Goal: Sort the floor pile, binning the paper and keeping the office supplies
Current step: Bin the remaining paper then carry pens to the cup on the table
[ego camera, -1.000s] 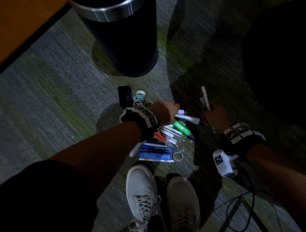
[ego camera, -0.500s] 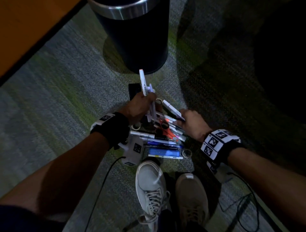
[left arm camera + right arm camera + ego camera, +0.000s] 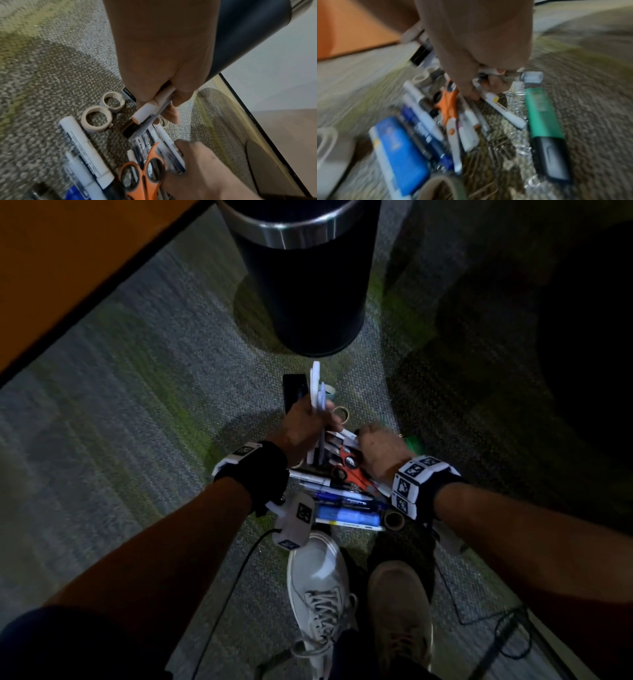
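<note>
The pile of pens and markers [image 3: 346, 498] lies on the carpet [image 3: 144, 419], just in front of two shoes [image 3: 318, 587]. The left hand [image 3: 305, 429] grips a bunch of white pens [image 3: 317, 392] that stick up. The right hand [image 3: 380, 450] curls its fingers around pens in the pile beside the orange scissors [image 3: 145, 174]. A dark bin [image 3: 301, 278] stands near, past the pile.

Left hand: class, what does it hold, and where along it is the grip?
The left hand grips a bundle of pens around mid-length, both ends sticking out.
</note>
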### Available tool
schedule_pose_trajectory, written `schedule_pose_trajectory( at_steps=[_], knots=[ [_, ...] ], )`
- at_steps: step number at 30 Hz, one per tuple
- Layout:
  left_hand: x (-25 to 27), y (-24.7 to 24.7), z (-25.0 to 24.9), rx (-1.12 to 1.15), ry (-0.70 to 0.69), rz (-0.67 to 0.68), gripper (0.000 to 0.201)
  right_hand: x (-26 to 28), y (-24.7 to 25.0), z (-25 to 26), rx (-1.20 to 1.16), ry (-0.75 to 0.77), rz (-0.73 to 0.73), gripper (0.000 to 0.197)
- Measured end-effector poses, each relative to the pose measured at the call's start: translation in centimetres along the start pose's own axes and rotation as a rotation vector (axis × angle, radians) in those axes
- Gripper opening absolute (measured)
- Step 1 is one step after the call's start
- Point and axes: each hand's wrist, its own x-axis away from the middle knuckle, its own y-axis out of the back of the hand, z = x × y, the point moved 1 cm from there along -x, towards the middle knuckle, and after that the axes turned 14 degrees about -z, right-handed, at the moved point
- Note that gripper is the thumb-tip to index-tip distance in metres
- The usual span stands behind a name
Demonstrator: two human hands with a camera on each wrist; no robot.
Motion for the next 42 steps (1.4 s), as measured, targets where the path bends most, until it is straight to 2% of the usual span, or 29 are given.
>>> schedule_pose_trajectory(
  at_steps=[5,7,10,12,15,17,19,21,27,30,34,38,42],
  knots=[
    [0.5,0.2,0.0,0.032,0.046,-0.008,0.018,0.3,1.1,0.4,-0.021,-0.096,0.035,0.03],
    [1.1,0.3,-0.7,0.042,0.036,0.002,0.021,0.5,2.5,-0.1,-0.126,-0.166,0.083,0.03],
    [2.0,0.7,-3.0,0.025,0.018,-0.01,0.022,1.1,6.1,-1.3,-0.32,-0.31,0.064,0.034],
    [3.1,1.2,-5.6,-0.014,-0.006,0.016,0.019,1.8,8.9,-2.1,-0.46,-0.325,0.112,0.029],
    [5.7,1.4,-11.1,-0.122,-0.063,0.096,0.012,3.8,14.0,-2.6,-0.699,-0.312,0.182,0.033],
    [8.1,1.3,-15.3,-0.177,-0.099,0.097,0.011,6.2,17.9,-2.1,-0.885,-0.285,0.219,0.031],
    [11.1,0.9,-19.9,-0.188,-0.158,0.121,0.012,9.2,22.4,-1.1,-1.036,-0.235,0.209,0.02],
    [14.7,0.6,-24.9,-0.193,-0.218,0.123,0.014,12.4,27.2,0.2,-1.153,-0.196,0.152,0.009],
    [27.7,-1.6,-40.5,-0.055,-0.54,0.049,0.017,22.2,42.4,4.4,-1.396,-0.062,-0.235,0.018],
    [34.2,-3.6,-46.3,0.042,-0.702,0.021,0.016,27.4,49.1,5.8,-1.526,0.016,-0.416,0.02],
    [41.1,-6.7,-51.3,0.21,-0.845,0.017,0.017,33.9,56.5,6.5,-1.637,0.09,-0.604,0.021],
    [46.7,-11.4,-54.9,0.343,-0.902,0.015,0.016,40.5,62.2,4.8,-1.523,0.202,-0.823,0.011],
    [49.8,-16.2,-57.4,0.442,-0.9,-0.016,0.014,44.8,66.0,1.8,-1.439,0.183,-0.939,0.016]
  ],
)
